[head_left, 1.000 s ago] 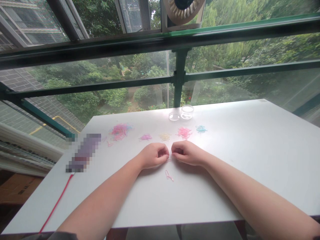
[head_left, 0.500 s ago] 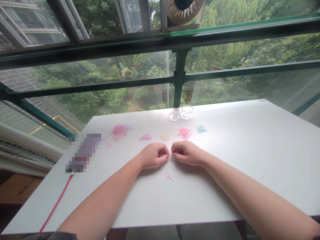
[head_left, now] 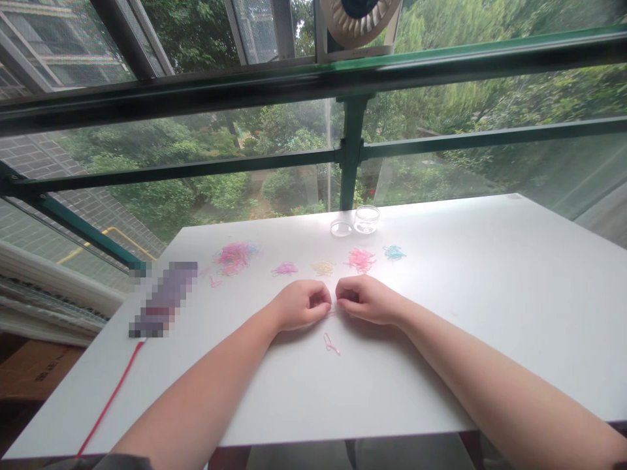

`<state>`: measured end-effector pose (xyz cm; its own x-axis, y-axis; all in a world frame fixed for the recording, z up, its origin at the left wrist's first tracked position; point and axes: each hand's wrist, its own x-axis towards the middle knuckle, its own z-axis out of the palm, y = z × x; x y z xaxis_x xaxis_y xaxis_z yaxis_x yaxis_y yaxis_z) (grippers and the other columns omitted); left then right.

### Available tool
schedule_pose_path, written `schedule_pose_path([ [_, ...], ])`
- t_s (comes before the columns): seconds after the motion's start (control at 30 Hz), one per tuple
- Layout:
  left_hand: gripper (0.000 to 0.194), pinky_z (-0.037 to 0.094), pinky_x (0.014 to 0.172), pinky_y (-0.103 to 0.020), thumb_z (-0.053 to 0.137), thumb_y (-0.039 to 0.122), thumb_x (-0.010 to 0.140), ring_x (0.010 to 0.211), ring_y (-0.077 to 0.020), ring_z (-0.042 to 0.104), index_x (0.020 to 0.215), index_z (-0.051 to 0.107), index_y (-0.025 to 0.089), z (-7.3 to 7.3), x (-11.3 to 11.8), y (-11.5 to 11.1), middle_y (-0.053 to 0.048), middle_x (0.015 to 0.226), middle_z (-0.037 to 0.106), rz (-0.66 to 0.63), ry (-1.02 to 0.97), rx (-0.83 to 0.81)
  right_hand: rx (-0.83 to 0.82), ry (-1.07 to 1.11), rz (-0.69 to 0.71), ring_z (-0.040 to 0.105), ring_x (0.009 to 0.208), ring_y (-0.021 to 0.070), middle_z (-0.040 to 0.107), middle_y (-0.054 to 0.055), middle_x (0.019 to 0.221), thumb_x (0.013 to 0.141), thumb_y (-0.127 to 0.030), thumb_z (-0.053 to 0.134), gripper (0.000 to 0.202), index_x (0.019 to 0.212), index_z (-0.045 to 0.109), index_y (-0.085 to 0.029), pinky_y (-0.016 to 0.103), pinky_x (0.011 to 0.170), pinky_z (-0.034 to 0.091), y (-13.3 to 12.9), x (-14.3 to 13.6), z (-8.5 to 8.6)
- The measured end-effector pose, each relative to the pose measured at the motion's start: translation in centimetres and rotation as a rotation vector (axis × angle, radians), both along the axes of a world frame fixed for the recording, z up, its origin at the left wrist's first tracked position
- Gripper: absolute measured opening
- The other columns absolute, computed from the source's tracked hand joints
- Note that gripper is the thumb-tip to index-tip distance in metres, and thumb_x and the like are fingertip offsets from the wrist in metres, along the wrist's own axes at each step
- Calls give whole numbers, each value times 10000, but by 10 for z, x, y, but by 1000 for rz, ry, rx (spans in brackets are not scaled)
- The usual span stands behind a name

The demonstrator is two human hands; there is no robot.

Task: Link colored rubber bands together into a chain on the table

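Note:
Over the middle of the white table [head_left: 441, 274], my left hand [head_left: 306, 303] and my right hand [head_left: 367, 299] face each other, fingertips almost touching. Both are closed in a pinch; whatever they hold is too small and hidden to name. A bit of thin pink band [head_left: 331, 314] shows just below the fingertips. Nearer me lie thin pink loops [head_left: 331, 344], looking like small rubber bands. Beyond my hands, little piles of such bands form a row: purple [head_left: 285, 268], yellow [head_left: 323, 267], pink [head_left: 361, 260] and blue [head_left: 394, 252].
A larger mixed pile [head_left: 235, 257] lies at the back left, with a stray pink band [head_left: 214, 281] close by. A clear round jar [head_left: 367, 220] and its lid [head_left: 341, 228] stand at the far edge. Left is a blurred-out device [head_left: 166, 300] with a red cord [head_left: 112, 395].

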<state>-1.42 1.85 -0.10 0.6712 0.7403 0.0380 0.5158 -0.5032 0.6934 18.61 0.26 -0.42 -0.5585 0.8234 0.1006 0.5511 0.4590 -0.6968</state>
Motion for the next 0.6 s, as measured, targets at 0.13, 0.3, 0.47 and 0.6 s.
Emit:
schedule_pose_path([
  [0.13,106,383,557,-201,510,228,719,591,-97,493,730,595,166,0,0,0,-4,667,589,4,-6,-8,-1,7,0,409,545,79,497,-26,608,714,-142,468,58,695,516,-169,195,518,322,0,0,0],
  [0.3,112,382,557,-202,508,229,717,590,-98,491,730,597,163,0,1,0,-7,665,588,9,-11,-12,-11,5,3,410,549,79,499,-26,610,718,-143,463,64,698,517,-171,202,523,320,0,0,-1],
  [0.47,105,382,562,-202,509,224,719,590,-95,489,731,597,167,-1,0,0,-2,668,588,1,-7,2,-8,2,1,410,546,79,494,-26,607,720,-148,465,61,700,518,-171,199,518,321,0,0,-1],
  [0.6,107,383,559,-203,511,222,716,591,-97,490,728,601,165,-1,1,0,-5,665,589,10,-13,2,1,-2,4,409,548,78,497,-26,607,721,-148,466,63,703,522,-170,202,523,322,0,0,0],
])
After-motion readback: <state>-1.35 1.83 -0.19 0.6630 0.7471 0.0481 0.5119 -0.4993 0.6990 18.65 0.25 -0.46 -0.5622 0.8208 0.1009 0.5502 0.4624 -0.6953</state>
